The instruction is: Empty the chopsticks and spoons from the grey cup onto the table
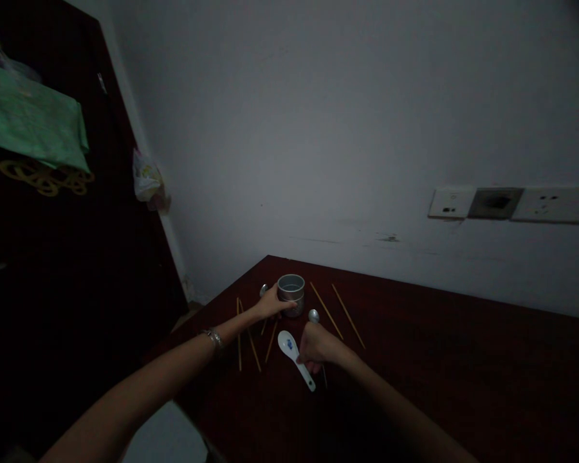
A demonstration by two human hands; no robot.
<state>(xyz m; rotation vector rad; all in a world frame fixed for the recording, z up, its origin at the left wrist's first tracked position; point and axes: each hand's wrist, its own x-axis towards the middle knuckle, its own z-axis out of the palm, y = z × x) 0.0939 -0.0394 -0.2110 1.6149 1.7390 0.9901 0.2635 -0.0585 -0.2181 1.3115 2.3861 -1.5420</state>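
Note:
My left hand [270,303] is wrapped round the side of a grey metal cup [291,296], which stands upright on the dark red table. Curled fingers of my right hand [313,347] close at the handle of a white ceramic soup spoon [288,345] with a blue mark in its bowl. Partly under that hand lies a metal spoon [313,316]; its thin handle shows below the fingers. Another metal spoon [264,290] lies left of the cup, partly hidden by my left hand.
Several chopsticks lie on the table [434,360], some on the left [238,334] and two on the right [348,315]. A wall [318,161] with socket plates [451,203] rises behind. At left is a dark door with a green cloth [33,116].

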